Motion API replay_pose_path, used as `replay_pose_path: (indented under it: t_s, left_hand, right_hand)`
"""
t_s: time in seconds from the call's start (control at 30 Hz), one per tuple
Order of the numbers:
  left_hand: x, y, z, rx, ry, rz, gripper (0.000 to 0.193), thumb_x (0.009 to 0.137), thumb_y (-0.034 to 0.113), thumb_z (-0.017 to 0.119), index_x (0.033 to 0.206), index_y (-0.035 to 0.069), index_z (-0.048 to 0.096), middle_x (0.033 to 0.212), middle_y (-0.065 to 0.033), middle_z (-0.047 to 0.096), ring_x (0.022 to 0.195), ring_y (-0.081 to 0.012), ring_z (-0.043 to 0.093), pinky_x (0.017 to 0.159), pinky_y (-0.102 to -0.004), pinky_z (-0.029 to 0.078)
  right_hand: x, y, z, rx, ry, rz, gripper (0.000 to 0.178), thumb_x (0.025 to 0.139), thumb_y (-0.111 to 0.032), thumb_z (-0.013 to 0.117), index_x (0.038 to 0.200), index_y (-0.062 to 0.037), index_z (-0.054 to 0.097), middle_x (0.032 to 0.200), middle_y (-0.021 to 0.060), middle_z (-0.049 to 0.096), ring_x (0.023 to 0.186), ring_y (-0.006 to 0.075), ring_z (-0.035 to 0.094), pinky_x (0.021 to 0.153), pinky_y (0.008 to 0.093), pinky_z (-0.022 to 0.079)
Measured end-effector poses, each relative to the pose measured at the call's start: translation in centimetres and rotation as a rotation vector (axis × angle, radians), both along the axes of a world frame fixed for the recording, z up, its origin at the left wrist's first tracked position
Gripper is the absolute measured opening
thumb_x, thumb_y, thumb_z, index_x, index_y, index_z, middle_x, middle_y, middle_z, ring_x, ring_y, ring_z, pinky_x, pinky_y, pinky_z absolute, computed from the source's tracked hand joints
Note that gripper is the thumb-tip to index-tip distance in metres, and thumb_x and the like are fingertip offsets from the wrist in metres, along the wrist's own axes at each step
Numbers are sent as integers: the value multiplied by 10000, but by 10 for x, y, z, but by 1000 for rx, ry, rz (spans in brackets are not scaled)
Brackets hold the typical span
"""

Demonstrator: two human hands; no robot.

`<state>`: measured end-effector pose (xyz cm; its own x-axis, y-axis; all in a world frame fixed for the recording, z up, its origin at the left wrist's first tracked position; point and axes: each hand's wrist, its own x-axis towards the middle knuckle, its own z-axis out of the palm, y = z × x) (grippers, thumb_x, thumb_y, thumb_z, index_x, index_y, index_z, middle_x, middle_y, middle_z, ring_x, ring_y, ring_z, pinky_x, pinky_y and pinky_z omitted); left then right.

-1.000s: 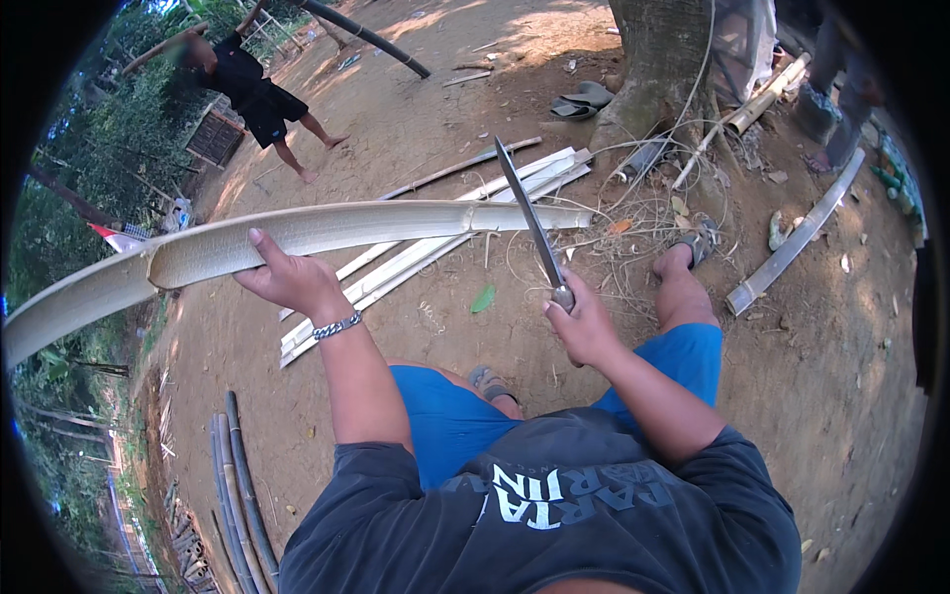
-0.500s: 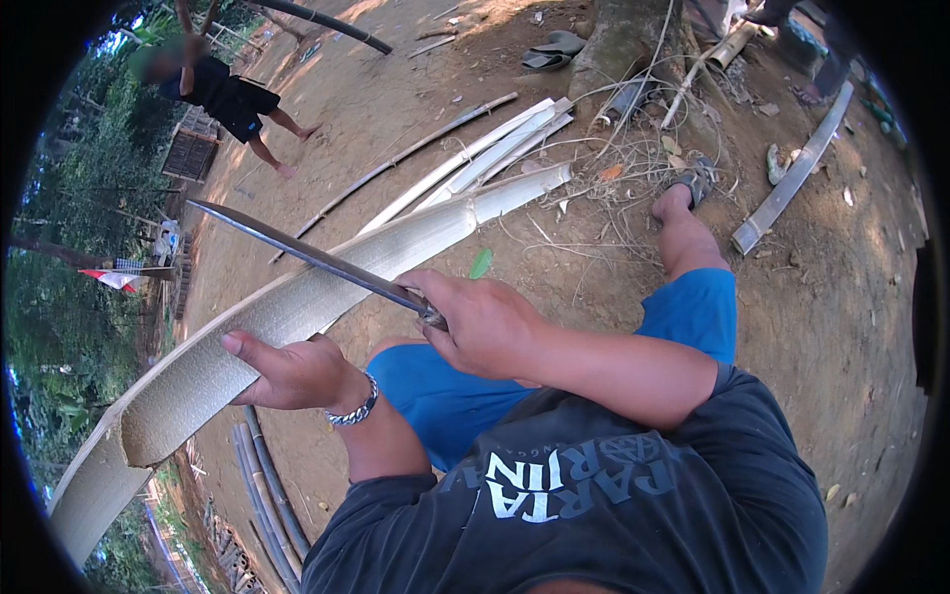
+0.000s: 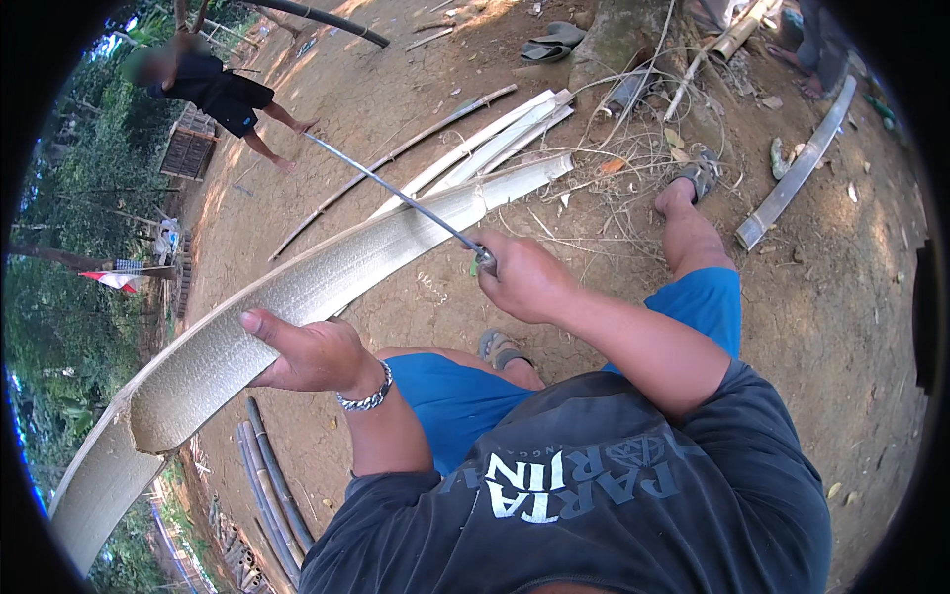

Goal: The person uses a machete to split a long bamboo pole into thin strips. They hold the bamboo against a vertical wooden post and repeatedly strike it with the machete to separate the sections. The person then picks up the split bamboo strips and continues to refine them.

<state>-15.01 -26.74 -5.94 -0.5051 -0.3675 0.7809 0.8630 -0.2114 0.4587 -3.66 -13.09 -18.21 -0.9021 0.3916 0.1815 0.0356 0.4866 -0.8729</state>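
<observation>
A long, pale half-round length of split bamboo (image 3: 282,312) slants from the lower left toward the upper middle, its hollow side facing up. My left hand (image 3: 322,354) grips its near edge, thumb laid on the inner face and fingers hidden underneath. In my right hand (image 3: 529,279) is the handle of a long machete (image 3: 396,191). Its thin blade, seen nearly edge-on, points to the upper left and crosses over the bamboo's far part. Whether the blade touches the bamboo, I cannot tell. A thin curled shaving (image 3: 432,288) shows below the bamboo's near edge.
Several pale split strips (image 3: 495,144) and a long pole (image 3: 386,163) lie beyond the bamboo. Dark poles (image 3: 267,485) are at lower left. A curved bamboo piece (image 3: 800,168) lies right, near the tree trunk (image 3: 628,45). A person (image 3: 213,94) stands at upper left; another person's leg (image 3: 823,49) shows at upper right.
My right hand has moved right and away from me with the machete, whose blade has turned from its flat side to nearly edge-on. My left hand and the bamboo have shifted slightly.
</observation>
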Motion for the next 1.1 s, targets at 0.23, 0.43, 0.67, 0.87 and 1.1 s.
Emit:
replay_pose_path:
  t_s: [0.23, 0.43, 0.67, 0.87, 1.1]
  left_hand:
    - [-6, -12, -12, -38, -90, -15, 606, 959, 152, 598, 1422, -58, 268, 1381, -225, 433, 1202, -231, 513, 1046, -360, 446]
    - [-9, -3, -16, -26, -14, 99, 559, 970, 147, 588, 1399, -61, 297, 1353, -231, 458, 1129, -213, 556, 954, -310, 495]
    - [-23, -10, -16, -53, -37, 139, 545, 968, 125, 560, 1408, -31, 279, 1333, -219, 480, 1094, -198, 580, 899, -347, 579]
    - [-10, -5, -20, -197, 40, 148, 561, 1002, 153, 514, 1454, -2, 221, 1298, -215, 467, 1103, -158, 555, 872, -249, 568]
    - [-18, -5, -18, -45, 20, 119, 537, 1000, 144, 513, 1387, -90, 224, 1286, -280, 453, 1144, -184, 545, 939, -299, 550]
  right_hand:
    - [2, -2, 47, 118, -98, 86, 264, 860, -94, 548, 1115, -32, 575, 875, 221, 665, 858, 395, 653, 766, 493, 507]
    - [-8, 41, -25, 35, -144, -17, 351, 840, -121, 572, 1189, -80, 572, 805, 194, 666, 780, 401, 652, 720, 498, 517]
    - [-2, 2, 42, 178, -17, 171, 281, 835, -119, 557, 1109, -57, 574, 873, 190, 674, 811, 406, 653, 737, 493, 522]
    - [-3, 46, -28, 113, -241, -87, 299, 825, -113, 569, 1121, -70, 580, 843, 182, 669, 825, 389, 659, 735, 488, 519]
    - [-9, 38, -22, 97, -163, 66, 297, 811, -127, 591, 1102, -69, 592, 860, 174, 672, 830, 380, 654, 735, 477, 520]
